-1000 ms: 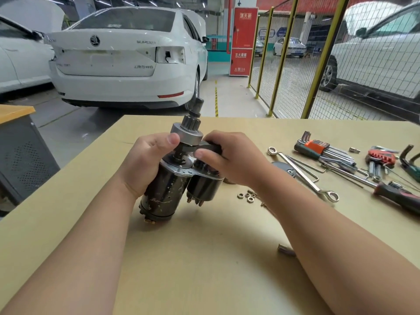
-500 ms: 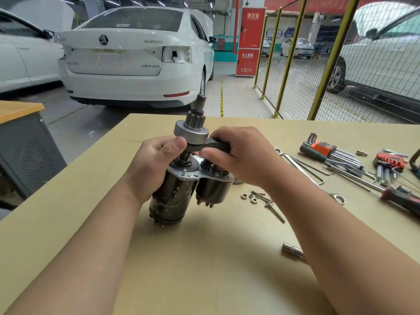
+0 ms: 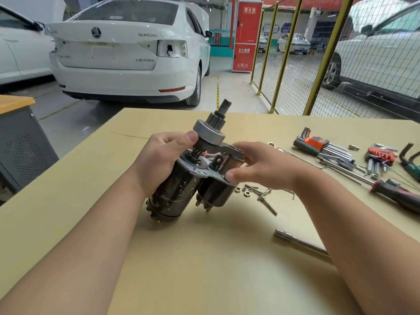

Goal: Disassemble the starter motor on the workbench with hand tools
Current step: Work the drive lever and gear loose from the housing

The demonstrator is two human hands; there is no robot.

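Gripping one starter motor [image 3: 176, 189] are two hands: left hand [image 3: 159, 160], right hand [image 3: 261, 169].

The white car [image 3: 127, 71] bears the round Škoda emblem [image 3: 96, 32] at the middle of its boot lid; right of the emblem, faint raised letters [image 3: 147, 35] seem to read SUPERB; lower on the lid's right side, a dark Chinese badge [image 3: 145, 60] is too blurred to read surely; right of the white car stands a red cabinet [image 3: 246, 30], with 消火栓 on its top panel [image 3: 249, 10], 灭火器箱 on its middle line [image 3: 243, 50], and 火警119 on its bottom line [image 3: 242, 65].
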